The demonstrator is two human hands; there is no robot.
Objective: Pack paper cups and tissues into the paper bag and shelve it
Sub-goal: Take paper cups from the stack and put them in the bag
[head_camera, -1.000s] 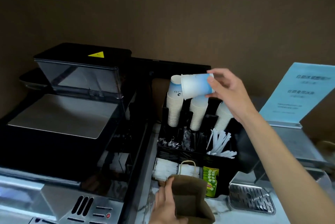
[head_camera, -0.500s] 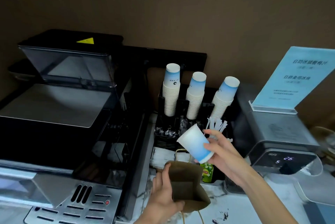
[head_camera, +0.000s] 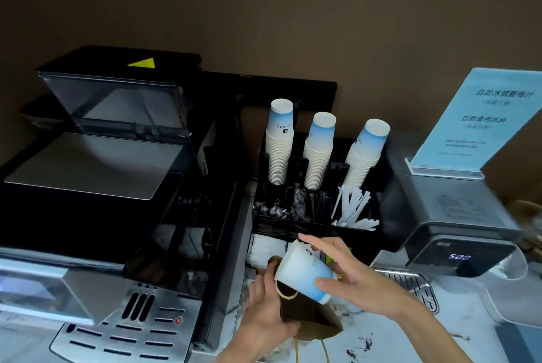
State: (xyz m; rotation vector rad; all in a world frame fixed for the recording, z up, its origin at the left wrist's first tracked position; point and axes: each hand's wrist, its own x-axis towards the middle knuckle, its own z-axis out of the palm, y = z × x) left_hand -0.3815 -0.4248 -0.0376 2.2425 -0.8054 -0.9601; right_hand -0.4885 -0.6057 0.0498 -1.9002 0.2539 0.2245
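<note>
Head view. The right hand (head_camera: 356, 282) grips a single paper cup (head_camera: 303, 273), white shading to blue at its base, with thumb under the base end and fingers curled over the upper side; the cup is tilted, its open rim pointing down and left at the mouth of the brown paper bag (head_camera: 308, 315). The left hand (head_camera: 265, 314) is clamped on the bag's left edge, thumb up along the rim, holding it on the marbled counter (head_camera: 457, 330). Behind the hands stands a black organizer (head_camera: 319, 229) carrying three inverted cup stacks (head_camera: 318, 151), wrapped straws (head_camera: 353, 211) and, in its lower front compartment, white tissues (head_camera: 265, 251). A coffee machine (head_camera: 96, 186) occupies the left; a grey dispenser (head_camera: 457, 216) with a blue sign (head_camera: 481, 119) on top occupies the right.
</note>
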